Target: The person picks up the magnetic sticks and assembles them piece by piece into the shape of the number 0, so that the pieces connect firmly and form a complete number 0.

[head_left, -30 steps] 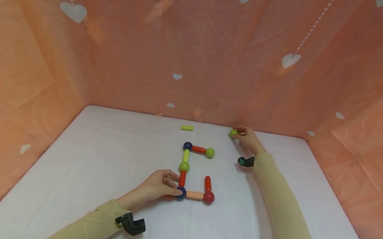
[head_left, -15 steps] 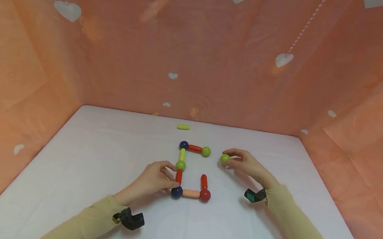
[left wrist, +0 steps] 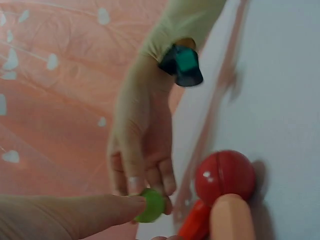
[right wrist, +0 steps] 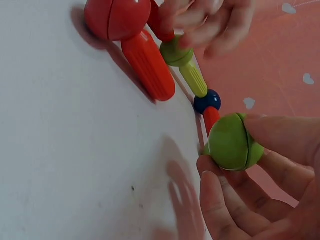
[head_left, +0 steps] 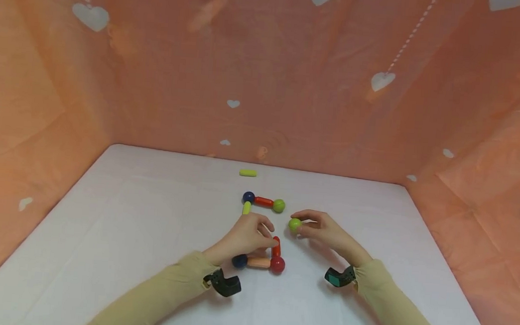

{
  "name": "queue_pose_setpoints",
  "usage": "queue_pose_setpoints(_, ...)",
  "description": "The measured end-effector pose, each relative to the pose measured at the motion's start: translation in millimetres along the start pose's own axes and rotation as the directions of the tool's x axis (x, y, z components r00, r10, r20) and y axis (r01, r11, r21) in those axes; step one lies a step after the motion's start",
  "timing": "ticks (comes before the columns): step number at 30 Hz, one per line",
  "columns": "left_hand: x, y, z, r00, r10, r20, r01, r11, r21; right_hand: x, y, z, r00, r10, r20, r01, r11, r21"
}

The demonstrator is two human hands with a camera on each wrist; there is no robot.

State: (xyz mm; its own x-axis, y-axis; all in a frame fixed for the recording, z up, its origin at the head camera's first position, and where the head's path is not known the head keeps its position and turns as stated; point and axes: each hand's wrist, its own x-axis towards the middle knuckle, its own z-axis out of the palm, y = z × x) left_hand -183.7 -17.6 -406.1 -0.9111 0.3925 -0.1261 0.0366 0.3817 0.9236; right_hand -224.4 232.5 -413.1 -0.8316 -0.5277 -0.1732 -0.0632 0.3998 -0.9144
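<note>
My right hand (head_left: 323, 231) pinches a green ball (right wrist: 235, 142) between thumb and fingertips, above the white table. My left hand (head_left: 248, 234) hovers over the joined balls and sticks, its fingers loosely bent and nothing seen in them. Its fingertips overlap a red stick (head_left: 276, 247) in the head view, but the right wrist view shows them apart from it. That stick stands out from a red ball (head_left: 277, 265). A peach stick (head_left: 258, 262) links the red ball to a dark blue ball (head_left: 239, 261). The left hand hides the chain's middle in the head view.
Farther back, a dark blue ball (head_left: 248, 197), a red stick (head_left: 264, 202) and a green ball (head_left: 278, 205) form the chain's far end, joined to a yellow-green stick (head_left: 246, 208). A loose yellow-green stick (head_left: 247, 172) lies near the back edge. Orange cloth (head_left: 265, 82) encloses the table.
My right hand has carried the green ball from the back edge towards me and leftward. The left hand has let go of the near blue ball and moved right, towards the red stick.
</note>
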Motion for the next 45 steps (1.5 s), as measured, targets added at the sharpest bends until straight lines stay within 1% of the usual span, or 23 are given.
queue_pose_setpoints(4,4.8,-5.9,8.4,0.999,-0.022,-0.048,0.025,0.998,0.053,3,-2,2,0.999,-0.034,0.018,0.034,0.999,-0.002)
queue_pose_setpoints(6,6.6,-7.5,11.9,0.997,-0.025,-0.070,0.032,0.995,0.097,4,-2,3,0.999,-0.041,0.013,0.041,0.999,-0.004)
queue_pose_setpoints(12,8.6,-7.7,20.7,0.991,-0.015,-0.136,0.043,0.978,0.206,4,-3,4,1.000,-0.025,0.006,0.025,1.000,0.011)
queue_pose_setpoints(16,11.9,-8.1,26.2,0.987,-0.005,-0.161,0.051,0.959,0.280,5,-2,6,1.000,-0.007,-0.007,0.007,1.000,0.004)
queue_pose_setpoints(18,13.5,-8.6,28.6,0.986,-0.015,-0.167,0.064,0.955,0.291,6,0,7,1.000,-0.015,-0.011,0.014,1.000,-0.007)
queue_pose_setpoints(22,14.4,-9.8,31.7,0.981,-0.037,-0.189,0.088,0.959,0.268,8,3,10,1.000,-0.024,-0.016,0.024,0.999,-0.023)
queue_pose_setpoints(25,13.2,-10.1,32.3,0.978,-0.049,-0.202,0.095,0.970,0.225,11,3,13,0.999,-0.033,-0.019,0.033,0.999,-0.019)
queue_pose_setpoints(29,9.5,-9.4,31.7,0.979,-0.043,-0.201,0.077,0.984,0.161,15,3,19,0.999,-0.042,-0.010,0.042,0.999,0.002)
queue_pose_setpoints(31,7.9,-9.5,31.3,0.979,-0.023,-0.200,0.051,0.989,0.136,16,3,21,0.999,-0.031,-0.005,0.031,0.999,0.017)
queue_pose_setpoints(36,6.8,-12.3,31.6,0.978,0.020,-0.208,0.004,0.993,0.116,18,2,27,1.000,-0.021,0.020,0.020,0.999,0.036)
queue_pose_setpoints(41,6.9,-13.5,32.5,0.976,0.025,-0.216,0.002,0.992,0.125,18,2,29,0.999,-0.017,0.030,0.017,1.000,0.027)
queue_pose_setpoints(44,5.7,-13.3,30.6,0.981,0.022,-0.193,-0.002,0.995,0.104,18,3,30,0.999,-0.031,0.020,0.031,0.999,0.010)
queue_pose_setpoints(45,4.9,-12.9,28.9,0.984,0.019,-0.179,-0.004,0.996,0.085,19,3,30,0.999,-0.039,0.018,0.038,0.999,0.004)
